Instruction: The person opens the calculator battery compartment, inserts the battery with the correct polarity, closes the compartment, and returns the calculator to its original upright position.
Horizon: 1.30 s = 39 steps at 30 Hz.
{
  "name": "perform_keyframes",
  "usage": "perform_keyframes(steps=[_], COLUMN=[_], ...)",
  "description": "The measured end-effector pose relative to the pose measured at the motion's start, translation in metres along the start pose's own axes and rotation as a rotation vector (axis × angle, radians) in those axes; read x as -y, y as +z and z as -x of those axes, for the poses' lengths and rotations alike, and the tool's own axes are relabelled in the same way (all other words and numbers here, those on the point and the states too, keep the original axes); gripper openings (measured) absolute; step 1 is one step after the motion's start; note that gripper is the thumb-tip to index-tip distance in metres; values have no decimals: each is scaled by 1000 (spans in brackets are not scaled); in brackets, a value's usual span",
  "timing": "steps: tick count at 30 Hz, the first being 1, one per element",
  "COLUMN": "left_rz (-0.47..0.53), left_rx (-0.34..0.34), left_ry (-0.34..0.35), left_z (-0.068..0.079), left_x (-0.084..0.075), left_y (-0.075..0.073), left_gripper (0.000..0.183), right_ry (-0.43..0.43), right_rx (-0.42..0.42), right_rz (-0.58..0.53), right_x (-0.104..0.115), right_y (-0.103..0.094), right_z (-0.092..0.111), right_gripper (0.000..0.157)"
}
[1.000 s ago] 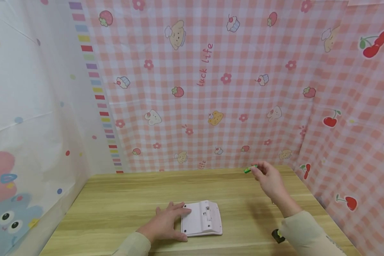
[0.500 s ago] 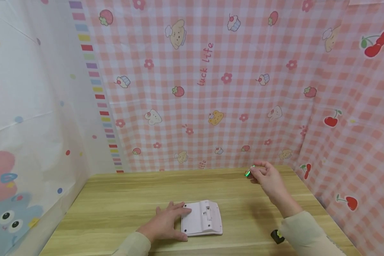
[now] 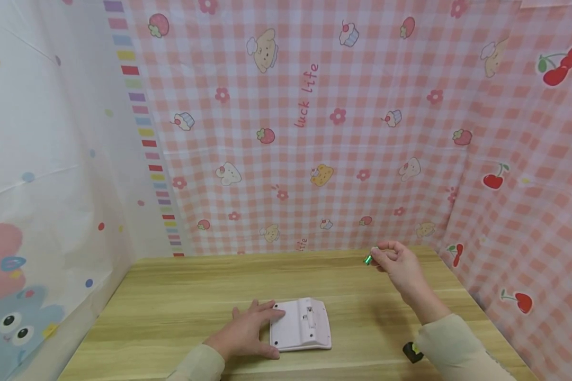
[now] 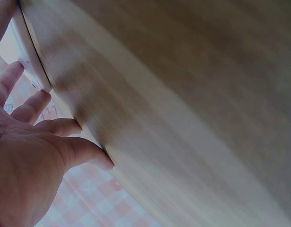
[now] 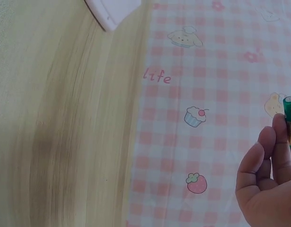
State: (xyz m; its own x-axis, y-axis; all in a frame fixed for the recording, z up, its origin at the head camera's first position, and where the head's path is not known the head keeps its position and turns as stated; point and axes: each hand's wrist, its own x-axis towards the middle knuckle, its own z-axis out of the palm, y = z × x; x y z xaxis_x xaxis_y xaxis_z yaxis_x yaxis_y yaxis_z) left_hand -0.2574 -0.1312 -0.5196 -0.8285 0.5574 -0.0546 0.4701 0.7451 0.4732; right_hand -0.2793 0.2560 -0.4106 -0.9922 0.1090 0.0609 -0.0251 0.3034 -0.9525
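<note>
In the head view a white desk calculator (image 3: pixel 293 325) lies back side up on the table, its raised battery slot uncovered and small dark feet at its corners. My left hand (image 3: pixel 248 330) is spread at its left side, forefinger on its back and thumb by the near left corner. The left wrist view shows these fingers (image 4: pixel 29 106) along the calculator's edge and the tabletop. My right hand (image 3: pixel 400 267) is raised over the far right of the table and pinches a small green battery (image 3: pixel 368 259). Up close, the battery (image 5: pixel 290 116) has a green end and a gold band.
A small black object (image 3: pixel 413 352) with a yellow-green mark lies beside my right sleeve, partly covered by it. Behind the wooden table (image 3: pixel 186 286) hangs a pink checked cloth (image 3: pixel 291 159), with more cloth at both sides.
The green battery has turned in my right fingers, from lying lengthwise to the left to tilting downward, with less of it showing. My left hand and the calculator have not moved.
</note>
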Motion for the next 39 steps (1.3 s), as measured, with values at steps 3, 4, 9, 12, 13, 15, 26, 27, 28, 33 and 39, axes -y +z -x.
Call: perform_keyframes(steps=[3,4,9,12,13,15,26,27,28,33,39], left_rz=[-4,-5,-7,-11,-10,-12,-22,-21,-22,-10,-9], left_rx=[-2,-2,-6,-7,-5,-3,0,0,0,2,-1], left_ry=[4,4,8,4,2,0,3,2,1,4,5], left_z=[0,0,-1,0,0,0,-2,-2,-2,-1,0], left_x=[1,1,1,0,0,0,2,2,2,1,1], left_y=[0,0,1,1,0,0,1,1,1,0,0], left_gripper=[87,87,87,87,87,87,88,88,88,87,87], right_ry=[5,5,-9,-24,-31,-45,-95,-101,-107,-135,-181], right_rx=[-3,-3,11,15,17,23,70,73,76,80,76], right_rz=[24,31,96,117,123,123,150,151,148,157,205], right_x=[1,1,2,3,2,2,5,5,5,6,9], right_y=[2,3,8,14,15,19,42,44,46,59,71], right_z=[0,1,3,3,3,3,2,2,2,3,6], right_gripper=[46,47,55,49,48,45,43,42,41,33,26])
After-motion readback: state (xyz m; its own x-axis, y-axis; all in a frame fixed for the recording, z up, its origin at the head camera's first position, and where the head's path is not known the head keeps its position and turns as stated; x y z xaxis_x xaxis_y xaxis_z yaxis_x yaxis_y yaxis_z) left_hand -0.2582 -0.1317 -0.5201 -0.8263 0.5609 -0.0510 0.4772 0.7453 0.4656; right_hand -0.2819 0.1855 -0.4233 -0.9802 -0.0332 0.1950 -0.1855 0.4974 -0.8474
